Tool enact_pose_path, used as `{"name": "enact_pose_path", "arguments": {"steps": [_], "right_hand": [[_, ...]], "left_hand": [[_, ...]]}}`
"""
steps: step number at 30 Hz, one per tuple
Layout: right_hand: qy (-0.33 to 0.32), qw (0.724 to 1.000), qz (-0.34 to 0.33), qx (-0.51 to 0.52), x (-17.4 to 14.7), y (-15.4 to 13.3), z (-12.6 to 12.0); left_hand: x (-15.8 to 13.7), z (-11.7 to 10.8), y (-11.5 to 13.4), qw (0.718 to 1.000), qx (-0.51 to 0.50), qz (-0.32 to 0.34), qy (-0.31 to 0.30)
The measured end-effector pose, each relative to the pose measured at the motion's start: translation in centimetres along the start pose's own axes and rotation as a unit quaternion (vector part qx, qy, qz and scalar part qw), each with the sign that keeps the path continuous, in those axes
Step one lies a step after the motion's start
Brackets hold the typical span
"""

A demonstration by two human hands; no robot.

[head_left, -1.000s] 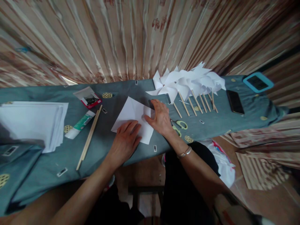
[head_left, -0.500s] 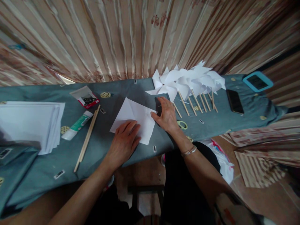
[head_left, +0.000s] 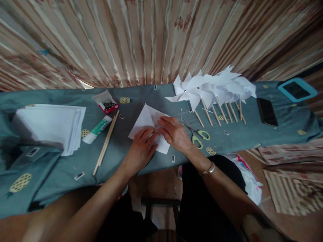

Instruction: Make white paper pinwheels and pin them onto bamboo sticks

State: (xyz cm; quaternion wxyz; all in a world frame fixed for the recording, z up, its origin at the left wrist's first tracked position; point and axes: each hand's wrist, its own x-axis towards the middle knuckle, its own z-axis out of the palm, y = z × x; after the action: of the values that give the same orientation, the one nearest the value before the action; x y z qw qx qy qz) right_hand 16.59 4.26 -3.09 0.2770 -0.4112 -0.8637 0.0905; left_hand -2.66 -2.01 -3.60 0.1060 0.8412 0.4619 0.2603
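A white square sheet of paper [head_left: 142, 119] with crease lines lies turned cornerwise on the table. My left hand [head_left: 141, 146] rests on its lower part, fingers laid over the paper. Coming in from the right, my right hand [head_left: 174, 134] has its fingers closed at the sheet's middle, on what looks like the right corner brought inward. The fingertips of both hands nearly meet there and cover the exact spot. Scissors [head_left: 196, 133] with light green handles lie just right of my right hand.
Several white paper pinwheels [head_left: 209, 90] on wooden sticks lie at the back right, near a black phone [head_left: 266, 112] and a blue-framed device [head_left: 297, 89]. Leftward are loose sticks [head_left: 106, 144], a glue stick [head_left: 97, 130], a small red box [head_left: 107, 102] and stacked paper [head_left: 47, 127].
My right hand has moved left from the sheet's right corner to its middle, bringing that corner inward. My left hand stays on the paper. The view has shifted, and the scissors now show more fully.
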Motion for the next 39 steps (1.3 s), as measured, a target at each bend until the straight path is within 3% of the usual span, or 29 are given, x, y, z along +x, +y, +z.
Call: {"name": "enact_pose_path", "arguments": {"steps": [3,7,15,22,39], "right_hand": [[-0.01,1.0,0.013,0.021,0.0,-0.9,1.0],[0.01,0.998,0.058,0.027,0.5,-1.5,1.3],[-0.003,0.991,0.132,-0.006,1.6,-2.8,1.3],[0.001,0.99,0.138,-0.038,1.9,-2.9,1.9],[-0.008,0.988,0.151,-0.005,1.9,-2.8,1.7]], "left_hand": [[-0.2,-0.8,-1.2,0.999,-0.008,-0.013,0.045],[-0.3,-2.2,-3.1,0.993,0.01,-0.091,0.081],[-0.4,-2.3,-3.1,0.994,0.02,-0.105,0.002],[-0.2,-2.4,-3.0,0.995,0.064,-0.076,-0.03],[-2.2,-4.6,-3.4,0.993,0.092,-0.069,-0.026]]}}
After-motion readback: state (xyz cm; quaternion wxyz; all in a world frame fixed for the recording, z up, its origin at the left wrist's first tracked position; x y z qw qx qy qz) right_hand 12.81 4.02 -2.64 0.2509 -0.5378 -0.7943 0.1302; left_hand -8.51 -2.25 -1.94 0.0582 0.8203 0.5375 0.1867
